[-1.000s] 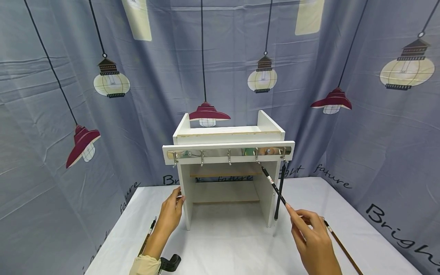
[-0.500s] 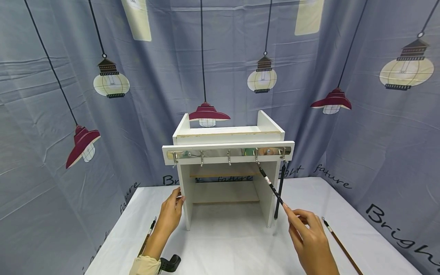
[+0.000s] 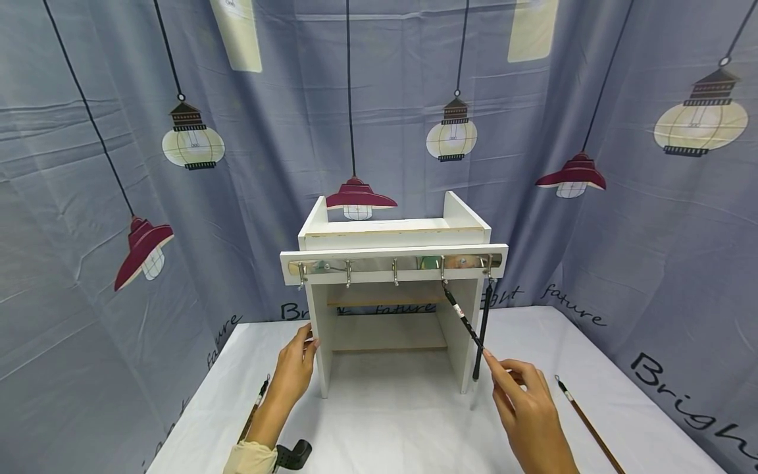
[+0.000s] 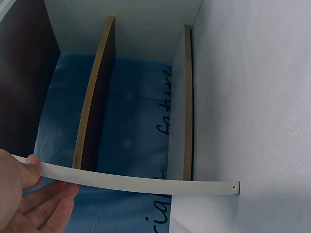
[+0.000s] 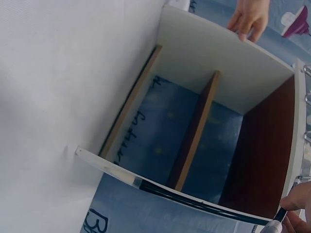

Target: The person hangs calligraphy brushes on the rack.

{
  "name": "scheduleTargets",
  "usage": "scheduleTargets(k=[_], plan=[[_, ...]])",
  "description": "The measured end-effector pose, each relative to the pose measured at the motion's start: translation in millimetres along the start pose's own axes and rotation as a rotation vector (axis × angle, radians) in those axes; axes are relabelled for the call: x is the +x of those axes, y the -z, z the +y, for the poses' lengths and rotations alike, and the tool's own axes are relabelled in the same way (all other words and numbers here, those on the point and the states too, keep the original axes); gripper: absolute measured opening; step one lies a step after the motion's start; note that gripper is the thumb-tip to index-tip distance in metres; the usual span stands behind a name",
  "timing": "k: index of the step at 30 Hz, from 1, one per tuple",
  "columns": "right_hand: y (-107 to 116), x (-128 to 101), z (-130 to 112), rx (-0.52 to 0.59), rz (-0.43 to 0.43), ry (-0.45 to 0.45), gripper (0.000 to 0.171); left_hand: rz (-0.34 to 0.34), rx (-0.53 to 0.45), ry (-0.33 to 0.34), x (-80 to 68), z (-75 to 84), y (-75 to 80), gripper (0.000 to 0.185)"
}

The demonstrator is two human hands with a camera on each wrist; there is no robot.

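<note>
A white wooden shelf unit [image 3: 320, 349] has a rail with several metal hooks [image 3: 395, 271] across its front. My left hand [image 3: 293, 362] pinches the unit's left side panel [image 4: 136, 183], thumb and fingers on opposite faces. With my right hand [image 3: 527, 411] I hold a black-handled calligraphy brush [image 3: 464, 320], slanted up to the left. Its upper end is at the hook second from the right [image 3: 442, 268]; whether its loop is over the hook cannot be told. Another black calligraphy brush [image 3: 482, 336] hangs from the rightmost hook, pale bristles down.
A brown-handled brush [image 3: 589, 421] lies on the white table [image 3: 379, 434] at the right. Another brush [image 3: 254, 408] lies at the left, partly behind my forearm. A black curved object [image 3: 294, 454] is beside my left cuff. A lamp-printed curtain [image 3: 403, 118] hangs behind.
My right hand has moved slightly left, bringing the upper end of the brush closer to the hook second from the right. My left hand has stayed on the side panel.
</note>
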State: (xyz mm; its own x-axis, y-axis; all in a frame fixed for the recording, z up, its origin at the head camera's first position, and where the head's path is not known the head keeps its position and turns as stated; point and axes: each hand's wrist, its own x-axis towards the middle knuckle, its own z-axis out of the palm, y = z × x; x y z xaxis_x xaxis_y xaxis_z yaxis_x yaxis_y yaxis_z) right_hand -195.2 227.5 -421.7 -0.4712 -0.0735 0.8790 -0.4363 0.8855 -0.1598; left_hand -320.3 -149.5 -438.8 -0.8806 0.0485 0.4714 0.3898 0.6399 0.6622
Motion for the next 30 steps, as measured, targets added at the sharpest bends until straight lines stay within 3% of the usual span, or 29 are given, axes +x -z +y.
scheduleTargets(k=[10,30], plan=[[-8.5,-4.0,3.1,0.013,0.008,-0.016,0.069,0.0,0.002,0.007,0.8,-1.0,0.2,0.038],[-38.0,-17.7,-0.4,0.055,0.058,-0.013,0.077,0.007,-0.003,-0.019,-0.7,-2.7,-1.0,0.038]])
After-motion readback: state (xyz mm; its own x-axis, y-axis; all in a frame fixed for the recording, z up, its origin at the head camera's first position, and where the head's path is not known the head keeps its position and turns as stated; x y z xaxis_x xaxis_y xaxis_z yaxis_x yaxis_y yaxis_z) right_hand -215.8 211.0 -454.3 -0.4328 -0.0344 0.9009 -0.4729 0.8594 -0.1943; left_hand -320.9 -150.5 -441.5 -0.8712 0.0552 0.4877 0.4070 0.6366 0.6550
